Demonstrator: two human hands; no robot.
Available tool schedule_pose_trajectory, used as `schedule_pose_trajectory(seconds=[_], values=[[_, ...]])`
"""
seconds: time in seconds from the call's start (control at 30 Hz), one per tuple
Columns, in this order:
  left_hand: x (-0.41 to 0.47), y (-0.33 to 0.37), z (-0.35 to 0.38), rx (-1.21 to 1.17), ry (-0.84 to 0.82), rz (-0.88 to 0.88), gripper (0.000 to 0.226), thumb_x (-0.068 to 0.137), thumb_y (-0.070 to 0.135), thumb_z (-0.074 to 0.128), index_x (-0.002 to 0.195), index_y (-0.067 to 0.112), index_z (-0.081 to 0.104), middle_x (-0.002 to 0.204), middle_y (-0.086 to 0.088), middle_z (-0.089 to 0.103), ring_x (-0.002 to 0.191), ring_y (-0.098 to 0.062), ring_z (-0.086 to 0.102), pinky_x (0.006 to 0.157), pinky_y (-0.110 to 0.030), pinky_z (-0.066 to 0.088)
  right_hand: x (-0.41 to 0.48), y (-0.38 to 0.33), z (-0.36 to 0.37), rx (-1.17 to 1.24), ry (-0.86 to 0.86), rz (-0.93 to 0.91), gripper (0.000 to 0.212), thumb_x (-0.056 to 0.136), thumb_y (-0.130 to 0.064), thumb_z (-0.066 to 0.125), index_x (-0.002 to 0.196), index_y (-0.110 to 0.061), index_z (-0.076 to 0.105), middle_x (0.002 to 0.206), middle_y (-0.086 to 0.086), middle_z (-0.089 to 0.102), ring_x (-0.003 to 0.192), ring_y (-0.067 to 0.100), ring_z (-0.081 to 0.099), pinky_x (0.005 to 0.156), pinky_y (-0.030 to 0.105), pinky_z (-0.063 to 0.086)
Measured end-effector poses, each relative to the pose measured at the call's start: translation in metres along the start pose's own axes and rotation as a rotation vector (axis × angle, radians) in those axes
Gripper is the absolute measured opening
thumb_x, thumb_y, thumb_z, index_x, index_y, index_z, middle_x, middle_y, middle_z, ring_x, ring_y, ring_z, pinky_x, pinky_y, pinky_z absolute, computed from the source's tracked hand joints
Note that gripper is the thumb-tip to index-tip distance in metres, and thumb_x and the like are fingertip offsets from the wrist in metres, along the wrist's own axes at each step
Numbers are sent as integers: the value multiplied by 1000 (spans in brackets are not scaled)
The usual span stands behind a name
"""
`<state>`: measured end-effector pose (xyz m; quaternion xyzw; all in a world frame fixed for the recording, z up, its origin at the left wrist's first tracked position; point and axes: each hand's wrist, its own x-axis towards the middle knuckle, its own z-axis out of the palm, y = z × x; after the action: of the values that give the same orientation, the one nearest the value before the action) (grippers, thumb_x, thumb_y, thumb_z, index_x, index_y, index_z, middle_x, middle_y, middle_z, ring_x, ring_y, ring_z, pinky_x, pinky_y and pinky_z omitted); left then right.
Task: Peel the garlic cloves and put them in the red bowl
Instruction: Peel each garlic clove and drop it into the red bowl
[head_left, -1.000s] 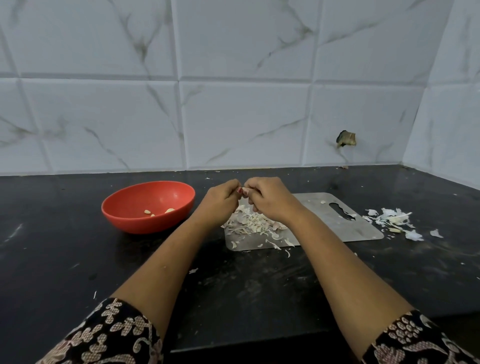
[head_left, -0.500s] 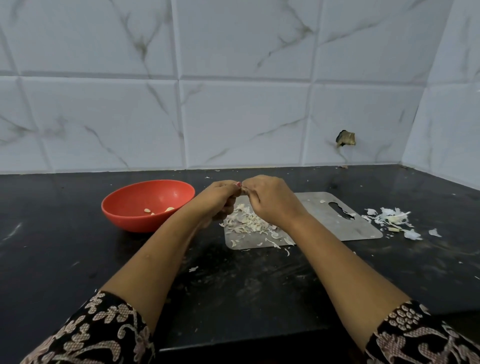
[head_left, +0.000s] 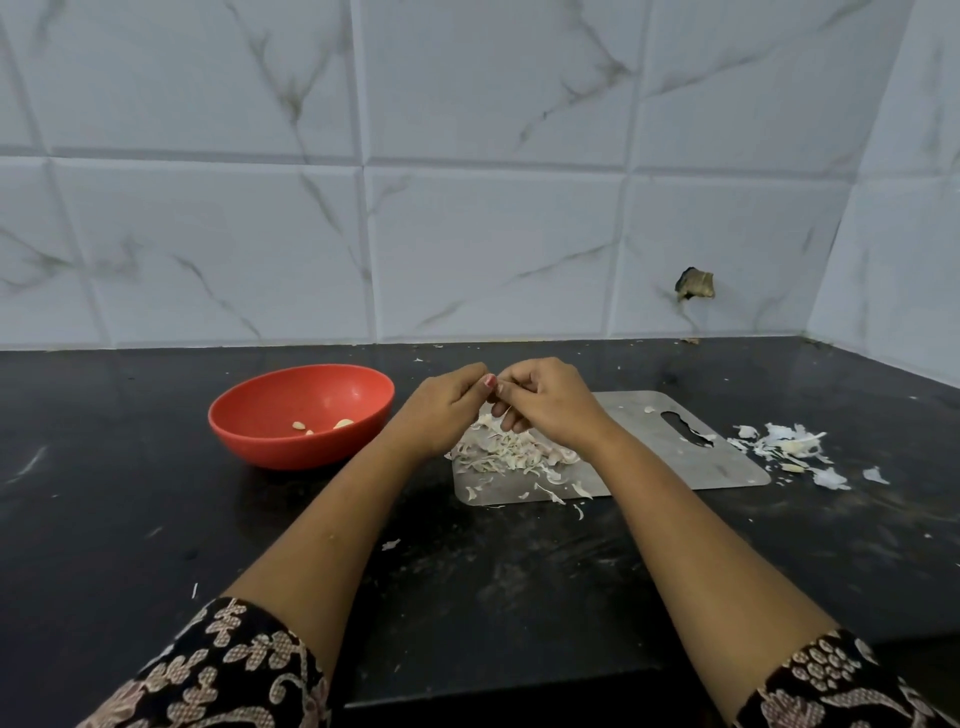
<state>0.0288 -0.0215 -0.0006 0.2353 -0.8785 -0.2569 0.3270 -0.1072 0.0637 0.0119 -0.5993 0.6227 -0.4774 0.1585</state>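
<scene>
We see both hands raised just above the far left part of a steel cutting board (head_left: 675, 460), which lies flat on the black worktop (head_left: 130, 519). The left hand (head_left: 441, 410) and the right hand (head_left: 550, 405) meet fingertip to fingertip, all fingers curled inward. Between them they pinch a small piece. It is almost wholly hidden by the fingers, so we cannot tell whether it is a clove or a bit of skin. A pinkish spot shows where the two hands touch, but we cannot say if it is a nail or garlic.

Directly below the hands, a heap of pale garlic skins (head_left: 511, 449) covers the left end of the board, with a few scraps spilled over the near edge onto the worktop. The board's handle slot is at its right end.

The red bowl (head_left: 291, 452) stands upright on the worktop, left of the board and just beside the left wrist, not touching it. A few peeled cloves (head_left: 343, 423) lie in its bottom.

Right of the board, on the worktop, lies a second scatter of white skins (head_left: 789, 447). Behind everything is a white marbled tile wall (head_left: 467, 234) with a small broken hole (head_left: 695, 285). Dark patterned sleeves (head_left: 223, 670) cover both upper forearms at the near edge.
</scene>
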Motion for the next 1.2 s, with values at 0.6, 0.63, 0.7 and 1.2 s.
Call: schedule_pose_trajectory(seconds=[0.6, 0.63, 0.7, 1.2], values=[[1, 4, 13, -106, 173, 16, 37, 104, 24, 38, 69, 26, 47, 59, 6, 48, 53, -6, 42, 56, -29, 36, -4, -4, 6, 168, 136, -41, 22, 92, -6, 56, 77, -3, 72, 65, 7, 67, 55, 7, 59, 55, 18, 49], [2, 3, 13, -189, 158, -7, 38, 104, 22, 37, 69, 25, 48, 57, 8, 46, 49, -3, 39, 52, -24, 34, -3, -4, 7, 177, 128, -46, 22, 93, -7, 57, 77, -3, 72, 66, 7, 67, 55, 7, 59, 55, 18, 50], [4, 2, 11, -390, 102, -69, 38, 105, 19, 36, 70, 18, 48, 51, 9, 41, 42, -2, 34, 45, -20, 29, -2, -4, 5, 203, 79, -29, 21, 93, -8, 58, 78, -6, 72, 68, 6, 68, 57, 8, 61, 57, 20, 50], [-1, 5, 4, -578, -100, -266, 32, 105, 12, 30, 75, 13, 39, 56, -1, 32, 37, -3, 27, 37, -15, 22, 0, 1, -14, -131, -67, 24, 8, 84, -16, 76, 78, -12, 73, 64, -2, 69, 58, 5, 62, 59, 19, 51]])
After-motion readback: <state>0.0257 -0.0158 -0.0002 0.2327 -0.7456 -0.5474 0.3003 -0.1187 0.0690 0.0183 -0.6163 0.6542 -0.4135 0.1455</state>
